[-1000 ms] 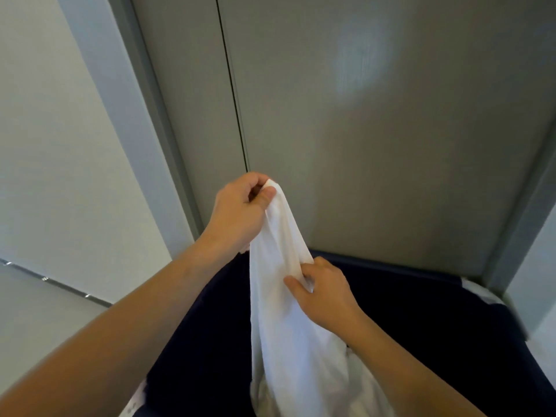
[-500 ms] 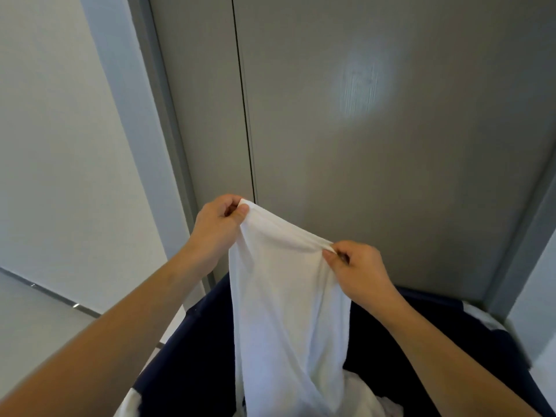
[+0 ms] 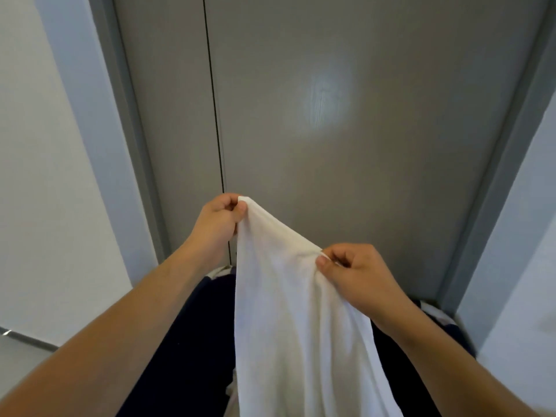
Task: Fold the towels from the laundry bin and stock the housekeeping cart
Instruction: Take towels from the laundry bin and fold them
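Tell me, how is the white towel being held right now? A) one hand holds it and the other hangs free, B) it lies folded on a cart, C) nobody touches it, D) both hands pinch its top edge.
D: the left hand and the right hand each pinch the top edge of the white towel, which hangs down over the dark laundry bin.

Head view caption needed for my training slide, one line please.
Both hands, left hand and right hand, pinch a white towel by its top edge above the dark laundry bin.
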